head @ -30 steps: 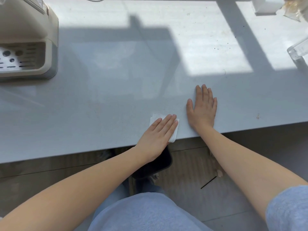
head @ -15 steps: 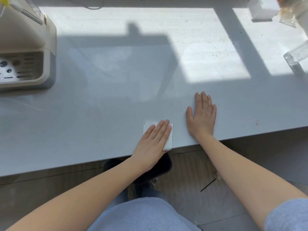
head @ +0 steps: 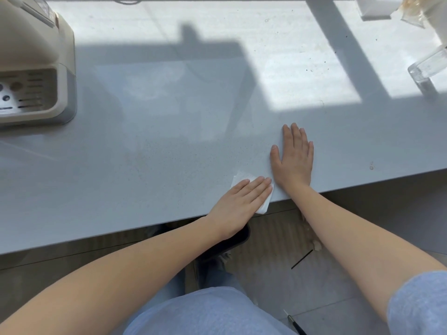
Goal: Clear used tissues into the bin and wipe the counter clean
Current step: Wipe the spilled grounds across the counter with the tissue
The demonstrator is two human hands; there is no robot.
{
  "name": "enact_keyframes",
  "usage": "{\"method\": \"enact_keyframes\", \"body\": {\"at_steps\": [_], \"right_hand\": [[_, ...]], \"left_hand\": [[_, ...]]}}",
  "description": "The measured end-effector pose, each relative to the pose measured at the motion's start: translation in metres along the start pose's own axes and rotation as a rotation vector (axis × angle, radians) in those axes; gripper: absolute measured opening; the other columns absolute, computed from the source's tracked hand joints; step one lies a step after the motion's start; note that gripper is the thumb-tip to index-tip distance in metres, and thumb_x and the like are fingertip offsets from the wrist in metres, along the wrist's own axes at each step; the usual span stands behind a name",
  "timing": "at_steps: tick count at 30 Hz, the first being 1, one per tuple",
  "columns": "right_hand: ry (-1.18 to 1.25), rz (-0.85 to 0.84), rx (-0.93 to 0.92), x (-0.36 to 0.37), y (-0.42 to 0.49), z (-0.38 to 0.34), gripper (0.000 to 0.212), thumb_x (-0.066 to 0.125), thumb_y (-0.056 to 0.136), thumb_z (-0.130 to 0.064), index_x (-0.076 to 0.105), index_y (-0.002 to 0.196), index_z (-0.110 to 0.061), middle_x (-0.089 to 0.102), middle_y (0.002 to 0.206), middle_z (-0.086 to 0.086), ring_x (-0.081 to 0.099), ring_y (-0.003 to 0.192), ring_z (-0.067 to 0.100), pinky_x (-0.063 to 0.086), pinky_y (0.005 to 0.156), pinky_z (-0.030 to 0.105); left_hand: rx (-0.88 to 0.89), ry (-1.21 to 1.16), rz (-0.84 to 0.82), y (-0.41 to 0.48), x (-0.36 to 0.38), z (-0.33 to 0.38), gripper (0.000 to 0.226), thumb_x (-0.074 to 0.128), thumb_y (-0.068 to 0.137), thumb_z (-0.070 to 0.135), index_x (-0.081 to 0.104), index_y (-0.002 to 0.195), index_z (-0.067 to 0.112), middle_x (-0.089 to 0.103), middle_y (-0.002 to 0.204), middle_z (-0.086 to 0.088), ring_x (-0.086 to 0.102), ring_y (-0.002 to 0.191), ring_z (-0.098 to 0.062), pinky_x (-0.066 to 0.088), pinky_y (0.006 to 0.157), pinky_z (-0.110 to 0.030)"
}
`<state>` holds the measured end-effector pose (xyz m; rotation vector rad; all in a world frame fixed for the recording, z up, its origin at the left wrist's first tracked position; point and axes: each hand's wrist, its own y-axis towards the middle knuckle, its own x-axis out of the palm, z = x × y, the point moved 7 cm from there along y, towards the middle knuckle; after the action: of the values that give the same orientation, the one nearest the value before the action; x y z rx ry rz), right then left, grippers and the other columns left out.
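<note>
A folded white tissue (head: 238,179) lies on the grey counter (head: 169,131) close to its front edge. My left hand (head: 238,204) presses flat on top of the tissue, fingers together and pointing up-right, covering most of it. My right hand (head: 294,157) rests flat on the bare counter just right of the tissue, palm down, fingers together, holding nothing. A dark bin (head: 233,240) shows under the counter edge, mostly hidden by my left wrist.
A cream appliance (head: 33,68) stands at the back left. Clear glass containers (head: 429,68) and a white box (head: 376,8) sit at the back right. A small brown spot (head: 371,166) marks the counter near the right front edge. Floor tiles lie below.
My left hand slid the tissue left along the front edge, then back right toward my right hand. My right hand stayed flat in place.
</note>
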<state>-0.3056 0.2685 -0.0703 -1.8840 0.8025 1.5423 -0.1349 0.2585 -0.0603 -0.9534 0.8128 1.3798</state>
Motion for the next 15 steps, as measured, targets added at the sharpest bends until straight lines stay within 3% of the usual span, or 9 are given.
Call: {"method": "enact_keyframes", "body": {"at_steps": [9, 15], "right_hand": [[0.006, -0.039, 0.021, -0.001, 0.001, -0.001, 0.059, 0.027, 0.097, -0.039, 0.012, 0.151, -0.019, 0.009, 0.162, 0.002, 0.002, 0.149, 0.021, 0.002, 0.120, 0.043], [0.119, -0.142, 0.148, 0.002, -0.012, -0.007, 0.063, 0.030, 0.098, -0.043, 0.007, 0.152, -0.020, -0.002, 0.162, 0.001, -0.007, 0.149, 0.019, -0.004, 0.118, 0.042]], "left_hand": [[0.143, -0.027, -0.036, -0.010, 0.003, -0.001, 0.068, 0.028, 0.091, -0.004, -0.003, 0.149, 0.014, -0.003, 0.160, -0.002, -0.014, 0.143, -0.013, -0.017, 0.113, -0.025], [0.292, -0.044, -0.182, -0.028, 0.006, -0.003, 0.061, 0.026, 0.095, 0.001, 0.001, 0.150, 0.014, -0.004, 0.160, 0.000, -0.010, 0.146, -0.014, -0.010, 0.117, -0.026]]}}
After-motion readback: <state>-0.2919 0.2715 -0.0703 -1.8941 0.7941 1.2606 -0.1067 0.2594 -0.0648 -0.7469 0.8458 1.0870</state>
